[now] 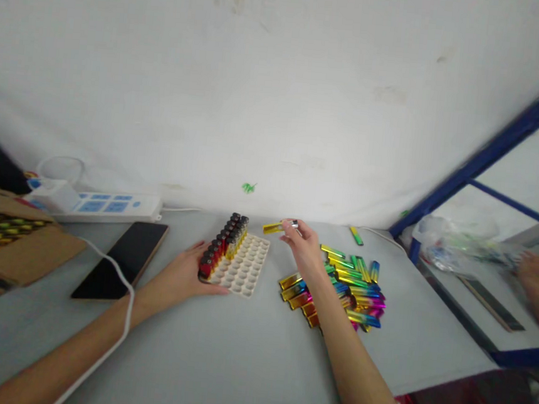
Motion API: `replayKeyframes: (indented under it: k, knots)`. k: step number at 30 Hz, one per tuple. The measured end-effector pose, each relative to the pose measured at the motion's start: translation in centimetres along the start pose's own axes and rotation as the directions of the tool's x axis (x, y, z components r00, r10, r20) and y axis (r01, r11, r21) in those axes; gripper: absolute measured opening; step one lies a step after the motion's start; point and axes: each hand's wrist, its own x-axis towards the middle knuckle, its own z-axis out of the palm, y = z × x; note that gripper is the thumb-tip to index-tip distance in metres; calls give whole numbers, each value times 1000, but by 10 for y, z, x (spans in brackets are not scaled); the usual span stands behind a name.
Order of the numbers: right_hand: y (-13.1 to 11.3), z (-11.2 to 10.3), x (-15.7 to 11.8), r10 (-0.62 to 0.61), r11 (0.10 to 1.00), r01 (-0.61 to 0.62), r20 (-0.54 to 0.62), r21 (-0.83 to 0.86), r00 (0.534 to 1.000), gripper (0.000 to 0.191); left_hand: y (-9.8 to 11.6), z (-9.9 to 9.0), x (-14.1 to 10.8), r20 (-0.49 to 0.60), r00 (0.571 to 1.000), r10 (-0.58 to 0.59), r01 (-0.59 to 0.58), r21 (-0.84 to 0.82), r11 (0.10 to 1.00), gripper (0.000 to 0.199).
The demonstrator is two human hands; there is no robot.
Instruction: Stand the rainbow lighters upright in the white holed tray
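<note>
A white tray with round pockets lies mid-table, its left side filled by rows of upright dark-topped cylinders, red in front and yellow behind. My left hand rests at the tray's left front corner, thumb along the front edge and fingers around the side. Pinched in my right hand, above the table to the right of the tray, is a yellow cylinder with a silvery end, held nearly level. A loose pile of shiny multicoloured cylinders lies beneath and right of my right forearm.
A black phone, a white power strip and a cardboard box of similar pieces are at left. A white cable crosses my left forearm. One green-yellow cylinder lies near the wall. Beyond the blue frame, another person's hand shows.
</note>
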Motion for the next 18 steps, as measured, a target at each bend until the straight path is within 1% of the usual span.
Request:
replayKeyframes:
  k: [1,3,5,7,10,13,18]
  knots:
    - [6,7,-6,24,999,-24,-13,38,1000,45,0,0,0,16,1000,11,-10,-21,1000,89]
    - [12,18,-17,44,998,-43,-14,49,999,47,0,0,-1,40,999,20,-18,-45,999,90]
    - [11,27,-25,50,998,-50,7,46,999,47,-1,1,-1,42,999,31,-29,-50,998,87]
    - [8,33,-31,69,994,-71,29,80,997,45,-1,0,-1,50,998,36,-34,-42,999,85]
    - [5,39,-37,87,990,-90,30,108,996,44,1,-1,-1,76,997,34,-31,-40,999,86]
    - [7,42,-38,62,996,-63,24,55,998,43,3,-2,-1,86,996,31,-27,-43,999,87]
    - [18,47,-39,99,992,-108,123,69,987,52,-1,1,-1,60,997,39,-38,-17,999,82]
